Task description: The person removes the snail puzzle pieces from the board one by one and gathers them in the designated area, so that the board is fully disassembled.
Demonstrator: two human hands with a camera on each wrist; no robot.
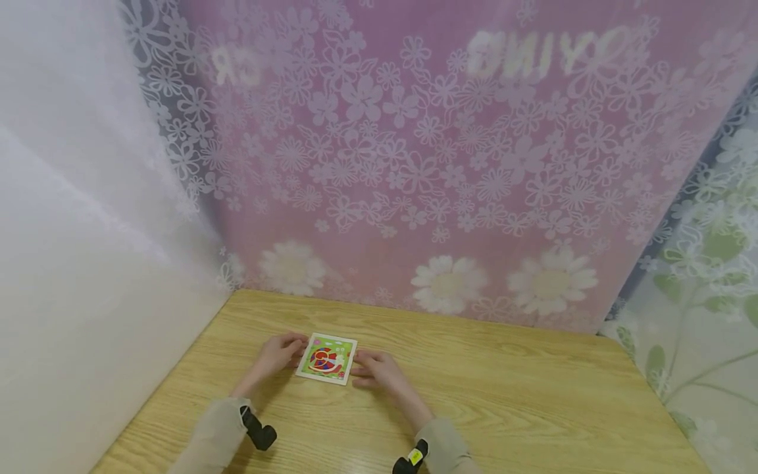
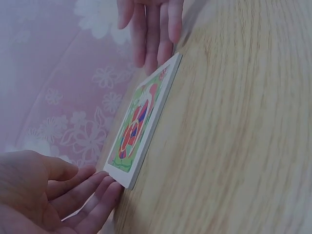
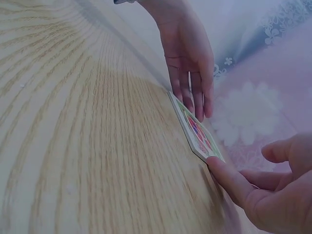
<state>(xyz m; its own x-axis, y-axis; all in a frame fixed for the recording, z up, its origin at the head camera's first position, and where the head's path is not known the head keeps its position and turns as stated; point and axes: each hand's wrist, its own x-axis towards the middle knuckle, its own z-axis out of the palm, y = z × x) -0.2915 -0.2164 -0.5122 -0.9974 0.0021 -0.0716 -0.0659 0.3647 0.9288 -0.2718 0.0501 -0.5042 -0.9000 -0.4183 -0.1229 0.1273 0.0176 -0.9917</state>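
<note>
A small flat square picture board (image 1: 327, 359) with a white border lies on the wooden table. Its picture is a red and blue snail on a green ground. At the board's left edge is my left hand (image 1: 282, 352), its fingertips right at a corner of the white border in the left wrist view. My right hand (image 1: 379, 370) is on the opposite side, with a finger (image 3: 226, 178) against the near corner in the right wrist view. Both hands have their fingers extended and thumbs apart from the board, so it sits between them without being gripped.
The wood-grain table (image 1: 503, 395) extends on both sides of the board. Behind it hangs a pink curtain (image 1: 385, 164) with white flowers, meeting the table's back edge. A white sheet (image 1: 89, 230) borders the left, and a leaf-patterned curtain (image 1: 710, 296) the right. Each wrist wears a black camera mount (image 1: 258, 431).
</note>
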